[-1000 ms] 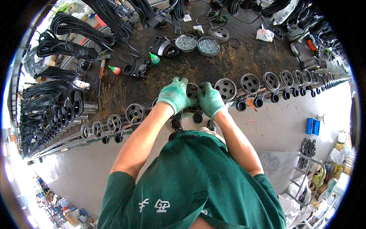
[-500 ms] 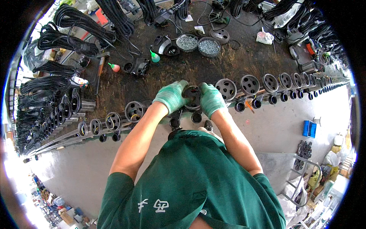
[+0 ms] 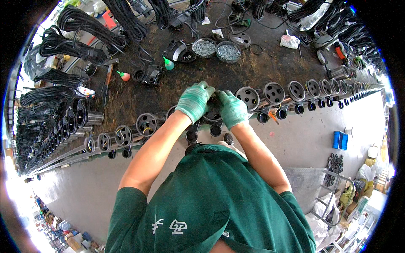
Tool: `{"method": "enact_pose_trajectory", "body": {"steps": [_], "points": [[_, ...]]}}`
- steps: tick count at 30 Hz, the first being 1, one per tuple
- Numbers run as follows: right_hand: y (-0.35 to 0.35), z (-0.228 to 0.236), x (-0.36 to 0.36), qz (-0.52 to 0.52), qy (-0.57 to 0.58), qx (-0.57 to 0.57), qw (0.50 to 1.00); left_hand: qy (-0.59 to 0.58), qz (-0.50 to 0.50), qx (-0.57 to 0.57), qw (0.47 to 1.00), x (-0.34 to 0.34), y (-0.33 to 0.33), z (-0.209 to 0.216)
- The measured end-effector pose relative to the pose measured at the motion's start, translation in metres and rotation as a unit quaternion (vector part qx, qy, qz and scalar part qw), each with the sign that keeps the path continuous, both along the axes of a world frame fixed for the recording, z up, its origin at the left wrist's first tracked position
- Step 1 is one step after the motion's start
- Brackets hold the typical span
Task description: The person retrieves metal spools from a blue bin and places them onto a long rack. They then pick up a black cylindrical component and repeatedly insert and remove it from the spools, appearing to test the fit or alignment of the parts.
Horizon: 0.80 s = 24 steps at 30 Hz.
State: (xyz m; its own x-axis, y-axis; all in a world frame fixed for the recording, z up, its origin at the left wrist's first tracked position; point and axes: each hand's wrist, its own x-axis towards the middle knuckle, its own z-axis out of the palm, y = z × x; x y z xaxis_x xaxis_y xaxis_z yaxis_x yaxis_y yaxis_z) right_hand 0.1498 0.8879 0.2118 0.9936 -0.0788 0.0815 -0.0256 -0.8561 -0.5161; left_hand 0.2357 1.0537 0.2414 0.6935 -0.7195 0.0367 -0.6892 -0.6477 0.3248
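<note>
Both my hands wear pale green gloves and meet over a round black housing [image 3: 213, 115] in the row along the bench edge. My left hand [image 3: 195, 101] is closed at the housing's upper left, its fingertips bent together. Whatever they pinch, if anything, is too small to make out. My right hand [image 3: 233, 109] grips the housing's right side, fingers bent over its upper rim. Between the hands, the housing's top is mostly hidden. To the right stands a similar housing with a holed end disc [image 3: 247, 98]; to the left, another one [image 3: 147, 124] shows a yellow wire.
On the dark bench [image 3: 147, 99] are two bowls of small metal parts [image 3: 228, 52], a green bottle [image 3: 168, 63], a red bottle [image 3: 124, 76] and a hammer [image 3: 109, 78]. Coiled black cables [image 3: 90, 27] lie behind. A metal cart [image 3: 312, 185] and blue bin [image 3: 340, 140] stand right.
My left hand has risen slightly from the housing's left side, its fingers now bent together above the rim. My right fingers have shifted slightly inward over the top.
</note>
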Motion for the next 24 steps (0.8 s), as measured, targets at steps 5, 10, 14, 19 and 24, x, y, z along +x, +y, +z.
{"method": "enact_pose_trajectory", "body": {"steps": [5, 10, 14, 19, 24], "points": [[0.001, 0.008, -0.02, -0.037, -0.018, 0.12, 0.992, -0.036, -0.042, 0.037, 0.998, 0.002, -0.005, -0.006], [0.013, 0.013, -0.04, -0.047, 0.069, 0.09, 0.992, -0.081, -0.087, 0.049, 0.992, 0.006, -0.003, -0.006], [0.023, 0.018, -0.035, -0.032, 0.118, 0.06, 0.991, -0.097, -0.115, 0.023, 0.988, 0.002, 0.0, 0.0], [0.025, 0.0, -0.032, -0.032, 0.074, 0.074, 0.994, -0.091, -0.067, 0.042, 0.993, -0.003, -0.013, 0.003], [0.017, -0.002, -0.027, -0.009, 0.097, 0.097, 0.991, -0.075, -0.07, 0.089, 0.991, -0.007, -0.024, 0.006]]}}
